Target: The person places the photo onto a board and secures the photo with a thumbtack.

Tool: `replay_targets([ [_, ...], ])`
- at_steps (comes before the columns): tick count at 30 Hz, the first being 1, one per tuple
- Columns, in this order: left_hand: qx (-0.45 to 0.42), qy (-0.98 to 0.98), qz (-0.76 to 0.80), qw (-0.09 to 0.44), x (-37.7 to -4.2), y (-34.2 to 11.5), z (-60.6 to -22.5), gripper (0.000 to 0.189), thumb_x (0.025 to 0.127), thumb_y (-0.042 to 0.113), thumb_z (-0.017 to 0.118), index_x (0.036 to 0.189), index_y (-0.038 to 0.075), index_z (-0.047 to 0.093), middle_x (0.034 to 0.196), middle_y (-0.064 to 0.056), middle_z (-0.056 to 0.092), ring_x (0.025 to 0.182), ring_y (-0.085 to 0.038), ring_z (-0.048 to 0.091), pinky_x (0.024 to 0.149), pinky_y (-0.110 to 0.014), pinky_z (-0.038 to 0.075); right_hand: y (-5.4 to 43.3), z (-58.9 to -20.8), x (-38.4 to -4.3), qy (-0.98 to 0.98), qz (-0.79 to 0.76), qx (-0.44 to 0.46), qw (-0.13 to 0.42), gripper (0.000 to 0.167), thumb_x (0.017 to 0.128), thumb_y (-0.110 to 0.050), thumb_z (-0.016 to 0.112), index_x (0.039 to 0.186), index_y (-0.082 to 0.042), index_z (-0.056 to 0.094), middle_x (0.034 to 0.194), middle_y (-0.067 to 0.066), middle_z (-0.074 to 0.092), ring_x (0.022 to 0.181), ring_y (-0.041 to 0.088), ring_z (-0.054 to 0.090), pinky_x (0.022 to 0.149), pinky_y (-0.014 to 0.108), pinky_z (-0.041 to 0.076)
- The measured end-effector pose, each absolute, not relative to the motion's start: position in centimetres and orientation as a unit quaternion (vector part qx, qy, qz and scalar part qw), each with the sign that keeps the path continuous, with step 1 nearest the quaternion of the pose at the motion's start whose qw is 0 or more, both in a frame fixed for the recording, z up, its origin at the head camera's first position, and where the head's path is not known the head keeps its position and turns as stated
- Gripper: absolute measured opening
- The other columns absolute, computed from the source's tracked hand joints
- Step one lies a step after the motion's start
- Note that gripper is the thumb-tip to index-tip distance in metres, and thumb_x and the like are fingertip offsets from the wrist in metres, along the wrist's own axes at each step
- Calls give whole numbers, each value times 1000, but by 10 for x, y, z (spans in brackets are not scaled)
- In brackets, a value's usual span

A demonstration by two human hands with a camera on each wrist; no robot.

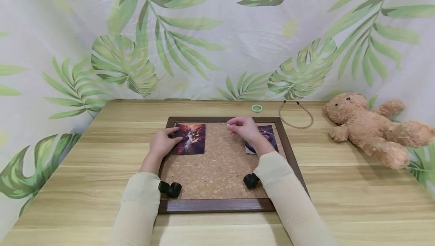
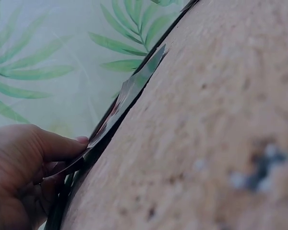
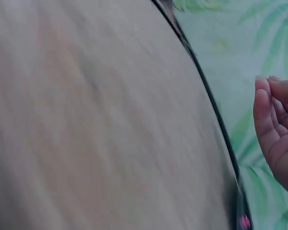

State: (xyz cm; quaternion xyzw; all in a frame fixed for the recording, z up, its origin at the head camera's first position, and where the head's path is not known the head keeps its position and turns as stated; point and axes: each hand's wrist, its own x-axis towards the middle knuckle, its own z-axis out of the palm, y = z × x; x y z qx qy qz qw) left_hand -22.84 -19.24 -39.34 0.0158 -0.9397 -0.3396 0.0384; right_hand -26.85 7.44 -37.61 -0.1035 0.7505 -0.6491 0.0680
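A cork board [image 1: 217, 178] in a dark brown frame lies on the wooden table. At its upper left is a dark picture card [image 1: 193, 140] with orange and white artwork. My left hand [image 1: 162, 142] grips the card's left edge, thumb on its face; in the left wrist view this card [image 2: 129, 98] looks slightly bent. Over the top middle of the board, my right hand [image 1: 244, 128] pinches a tiny pale object [image 1: 228, 125], too small to identify. A second picture card [image 1: 269, 134] at the upper right is partly hidden by the right forearm.
Behind the board lie a mint-green ring [image 1: 256, 108] and a thin chain [image 1: 307, 125] with dark ends. A brown teddy bear [image 1: 370, 125] rests at the table's right. A leaf-patterned cloth [image 1: 244, 49] hangs behind. Black wrist cameras [image 1: 251, 181] sit low over the board.
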Motion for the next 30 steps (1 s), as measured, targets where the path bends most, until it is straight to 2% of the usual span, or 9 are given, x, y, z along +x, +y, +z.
replay_targets([
  [10,9,-941,-336,41,-229,-193,-395,44,79,22,62,121,8,53,112,-21,52,101,-35,47,77,-45,37,17,-385,-259,747,-644,-148,75,12,77,7,58,86,15,59,69,14,60,63,22,59,61,34,49],
  [16,4,-942,-333,45,-229,-193,-395,45,79,22,63,120,8,53,115,-21,50,102,-35,46,79,-45,37,0,-385,-256,768,-616,-149,88,12,79,1,59,87,10,61,70,10,58,66,23,58,60,32,48],
  [23,10,-944,-327,45,-229,-189,-396,45,79,23,63,120,8,53,118,-21,49,105,-36,44,81,-47,36,-5,-394,-257,778,-608,-144,64,9,78,1,61,83,9,62,67,7,58,60,11,52,58,26,47],
  [27,0,-951,-306,46,-229,-188,-396,46,79,25,63,120,8,53,117,-21,49,104,-36,45,81,-48,36,-5,-398,-257,784,-600,-150,39,8,77,1,61,81,8,63,66,7,58,59,11,52,57,24,46],
  [30,-17,-958,-283,50,-230,-189,-396,48,79,27,63,120,6,53,116,-21,50,104,-36,46,81,-48,36,-4,-399,-256,804,-574,-152,21,7,78,-3,62,80,3,65,68,4,59,60,10,51,56,21,42],
])
